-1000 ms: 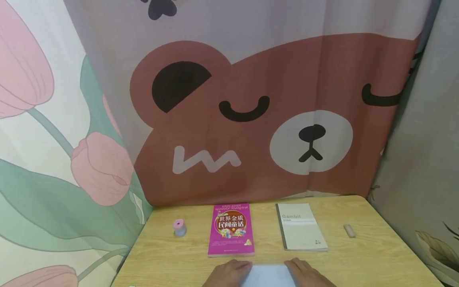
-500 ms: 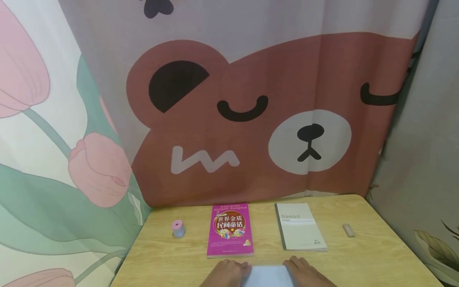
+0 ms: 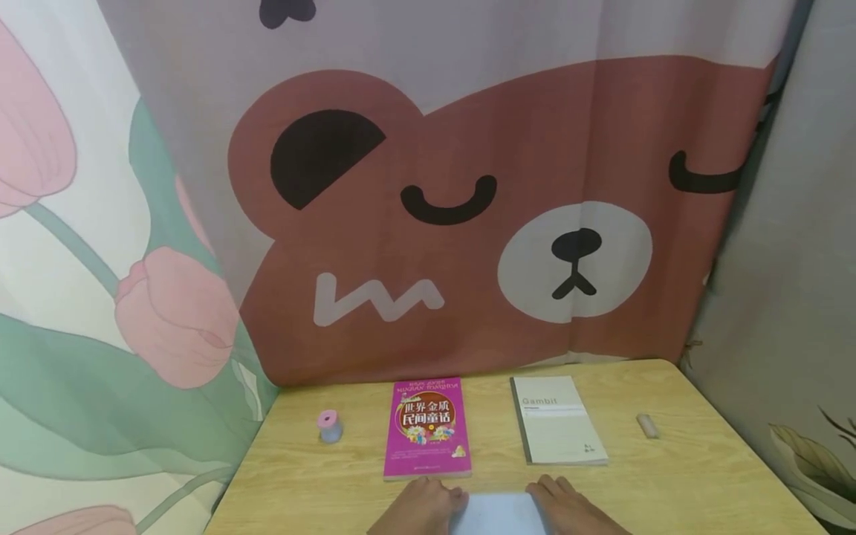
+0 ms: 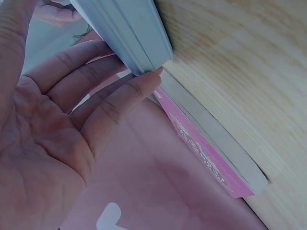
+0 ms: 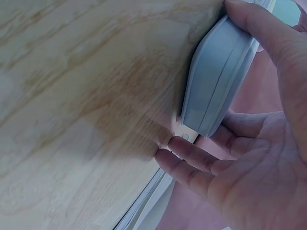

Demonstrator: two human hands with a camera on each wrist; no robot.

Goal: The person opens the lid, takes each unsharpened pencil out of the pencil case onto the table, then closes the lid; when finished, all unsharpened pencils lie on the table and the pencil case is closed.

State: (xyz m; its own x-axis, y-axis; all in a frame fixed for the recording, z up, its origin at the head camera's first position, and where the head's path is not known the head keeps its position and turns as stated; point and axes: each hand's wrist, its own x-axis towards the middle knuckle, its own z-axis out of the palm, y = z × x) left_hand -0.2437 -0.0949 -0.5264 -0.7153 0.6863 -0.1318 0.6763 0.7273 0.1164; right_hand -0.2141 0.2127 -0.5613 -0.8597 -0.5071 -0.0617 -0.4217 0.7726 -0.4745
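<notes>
A pale blue case (image 3: 501, 514) with rounded corners and a seam along its side lies at the front middle of the table. My left hand (image 3: 426, 507) holds its left end, with fingertips against the side in the left wrist view, where the thumb's tip is out of frame. At the right end, my right hand (image 3: 567, 507) grips the case; in the right wrist view the thumb (image 5: 249, 17) lies along one side and some fingers reach round the other. Two of that hand's fingertips touch the tabletop. The case's near part is cut off in the head view.
Behind the hands lie a magenta book (image 3: 428, 429) and a pale Gambit notebook (image 3: 560, 421). A pink and blue spool-like item (image 3: 330, 426) stands on the left. A small beige block (image 3: 647, 426) sits on the right. A bear-printed curtain (image 3: 455, 223) hangs behind the wooden table (image 3: 709, 483).
The head view has shifted slightly, so the table items appear a little further left. Both hands stay at the ends of the case, which looks unmoved.
</notes>
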